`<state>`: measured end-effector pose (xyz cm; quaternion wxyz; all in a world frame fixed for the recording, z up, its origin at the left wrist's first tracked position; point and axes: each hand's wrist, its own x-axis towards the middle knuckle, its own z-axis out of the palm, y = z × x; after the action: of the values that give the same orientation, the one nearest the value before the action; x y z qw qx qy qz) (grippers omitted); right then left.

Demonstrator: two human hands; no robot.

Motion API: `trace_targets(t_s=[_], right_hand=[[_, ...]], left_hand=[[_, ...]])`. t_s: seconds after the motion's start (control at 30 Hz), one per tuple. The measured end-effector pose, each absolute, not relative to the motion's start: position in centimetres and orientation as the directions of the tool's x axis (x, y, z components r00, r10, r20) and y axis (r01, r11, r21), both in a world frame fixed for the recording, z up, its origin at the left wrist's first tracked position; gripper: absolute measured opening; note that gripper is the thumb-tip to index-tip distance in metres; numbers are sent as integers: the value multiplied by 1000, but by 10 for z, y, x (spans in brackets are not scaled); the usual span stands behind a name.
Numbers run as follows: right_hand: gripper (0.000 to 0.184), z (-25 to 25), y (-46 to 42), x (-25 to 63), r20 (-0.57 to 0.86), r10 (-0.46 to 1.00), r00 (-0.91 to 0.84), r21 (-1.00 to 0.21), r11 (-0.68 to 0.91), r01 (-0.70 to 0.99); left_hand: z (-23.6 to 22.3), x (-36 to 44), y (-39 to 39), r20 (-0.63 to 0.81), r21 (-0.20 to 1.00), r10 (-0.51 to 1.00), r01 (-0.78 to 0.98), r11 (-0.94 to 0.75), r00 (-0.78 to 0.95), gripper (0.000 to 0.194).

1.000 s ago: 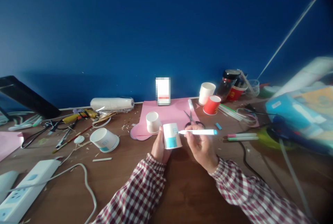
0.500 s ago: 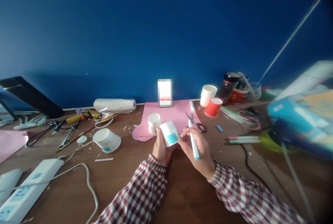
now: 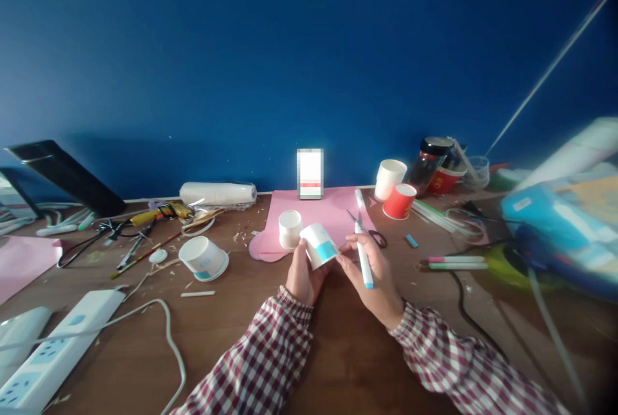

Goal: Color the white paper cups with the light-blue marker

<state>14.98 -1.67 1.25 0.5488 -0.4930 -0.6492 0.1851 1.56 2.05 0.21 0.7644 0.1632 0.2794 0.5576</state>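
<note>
Tilted in my left hand (image 3: 306, 275) is a white paper cup (image 3: 316, 239) with a blue patch coloured near its rim. My right hand (image 3: 373, 278) grips a white marker (image 3: 364, 263) with a blue end, and its fingertips touch the cup's edge. Just behind the held cup, another white cup (image 3: 290, 230) stands on a sheet of pink paper (image 3: 333, 209). Scissors (image 3: 369, 231) lie beyond my right hand. To the left, a white cup with a blue patch (image 3: 203, 259) rests on the table.
A red cup (image 3: 400, 202) and a white cup (image 3: 391, 179) stand at the back right, near a dark-lidded jar (image 3: 429, 157). Pink and green markers (image 3: 456, 263) lie at right. A power strip (image 3: 60, 344) with a loose cable occupies the left front. Wrapped cups (image 3: 217, 194) lie by the wall.
The view has shifted slightly, so everything sits a little further right. The held cup has turned a little, its blue patch now nearer its right side. Both hands keep their holds.
</note>
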Motion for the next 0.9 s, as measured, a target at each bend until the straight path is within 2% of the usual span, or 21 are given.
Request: trace_targets(t_s=[0.1, 0.23, 0.37, 0.67, 0.9], right_hand=[[21, 12, -12, 153, 561, 820, 112, -759, 456, 465], [20, 11, -9, 155, 574, 808, 134, -749, 451, 486], [19, 10, -9, 156, 565, 811, 150, -762, 442, 474], [18, 5, -7, 157, 518, 836, 184, -810, 409, 421], [19, 4, -7, 157, 527, 832, 175, -802, 419, 426]], left_hand=[[0, 16, 20, -210, 579, 949, -752, 314, 234, 38], [-2, 16, 18, -116, 627, 957, -727, 279, 267, 52], [-4, 13, 19, -60, 683, 954, -685, 253, 293, 50], [-3, 12, 17, -72, 794, 945, -555, 248, 320, 58], [-3, 12, 17, -86, 763, 959, -601, 238, 270, 47]])
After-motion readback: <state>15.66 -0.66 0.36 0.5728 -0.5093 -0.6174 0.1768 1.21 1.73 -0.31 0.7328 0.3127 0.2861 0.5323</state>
